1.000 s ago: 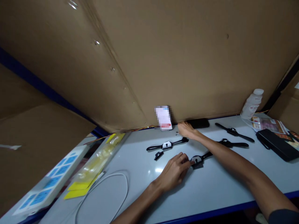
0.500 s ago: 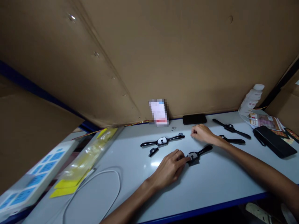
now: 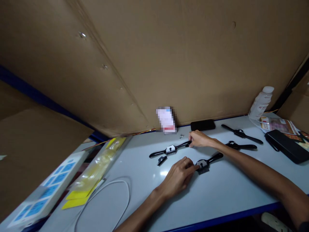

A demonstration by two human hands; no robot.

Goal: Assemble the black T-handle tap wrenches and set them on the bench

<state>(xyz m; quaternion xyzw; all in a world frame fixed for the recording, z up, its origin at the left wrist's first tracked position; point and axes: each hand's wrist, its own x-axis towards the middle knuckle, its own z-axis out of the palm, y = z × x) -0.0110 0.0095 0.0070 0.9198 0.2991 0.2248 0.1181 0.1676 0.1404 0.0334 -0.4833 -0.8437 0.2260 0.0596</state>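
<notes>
On the table (image 3: pixel 217 193), a white cable (image 3: pixel 106 193) lies far left. The far tool (image 3: pixel 170 149) has its right end pinched in the right hand (image 3: pixel 199 140). The left hand (image 3: pixel 178 177) presses curled fingers on the near tool (image 3: pixel 209 161), its grip closed over the handle.

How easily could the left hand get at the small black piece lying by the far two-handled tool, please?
Probably easily. The small black piece lies alone on bare table, just beyond the left hand, which rests on the near tool. Nothing stands between; the right hand is off to the side.
</notes>
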